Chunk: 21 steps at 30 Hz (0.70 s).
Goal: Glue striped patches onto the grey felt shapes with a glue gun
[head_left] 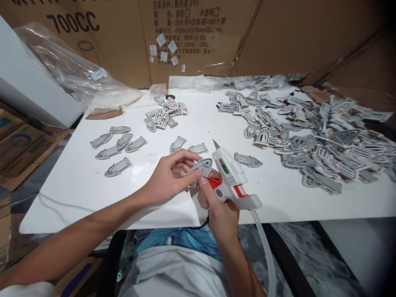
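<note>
My left hand pinches a small grey arched piece between thumb and fingers, above the front part of the white table. Close beside it, my right hand is wrapped round the handle of a white and red glue gun, whose nozzle points up and away to the left. The thumb of my right hand reaches the lower edge of the held piece. Behind the hands lie two grey pieces, and another rests to the right of the gun.
A large heap of arched pieces covers the table's right side. Several grey pieces lie at the left, with a small pile farther back. Clear plastic bags and cardboard boxes line the back. A glue stick trails from the gun.
</note>
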Tool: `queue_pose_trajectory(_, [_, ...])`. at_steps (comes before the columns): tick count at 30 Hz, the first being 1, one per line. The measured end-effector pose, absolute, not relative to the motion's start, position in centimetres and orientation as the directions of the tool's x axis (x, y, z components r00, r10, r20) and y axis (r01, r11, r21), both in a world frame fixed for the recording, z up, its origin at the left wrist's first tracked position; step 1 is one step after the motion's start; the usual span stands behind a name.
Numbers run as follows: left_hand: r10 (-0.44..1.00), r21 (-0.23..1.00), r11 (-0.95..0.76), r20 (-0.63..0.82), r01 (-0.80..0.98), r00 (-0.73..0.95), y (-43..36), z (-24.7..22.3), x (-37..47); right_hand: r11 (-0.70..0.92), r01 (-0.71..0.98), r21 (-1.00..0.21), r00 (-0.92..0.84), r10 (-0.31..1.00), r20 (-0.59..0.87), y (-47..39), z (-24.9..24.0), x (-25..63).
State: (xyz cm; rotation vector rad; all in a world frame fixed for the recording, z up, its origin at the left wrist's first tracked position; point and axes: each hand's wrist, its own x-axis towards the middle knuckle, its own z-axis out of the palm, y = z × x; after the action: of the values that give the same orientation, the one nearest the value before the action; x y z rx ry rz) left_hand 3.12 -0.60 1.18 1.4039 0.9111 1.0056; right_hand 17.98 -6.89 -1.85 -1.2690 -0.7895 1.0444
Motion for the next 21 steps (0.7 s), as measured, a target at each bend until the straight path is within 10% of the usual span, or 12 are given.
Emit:
queue_pose_trajectory(15, [0.939, 0.996, -0.09, 0.079, 0.019, 0.335, -0.4, 1.4, 3.2, -0.008, -0.225, -0.974, 0.384, 0.918, -0.096, -6.8, -1.6, 17.9])
queue_pose_trajectory(21, [0.991, 0.987, -0.102, 0.112, -0.128, 0.072, 0.6, 1.4, 2.8, 0.006, -0.309, -0.951, 0.392, 0.912, -0.122, -6.7, -1.8, 17.8])
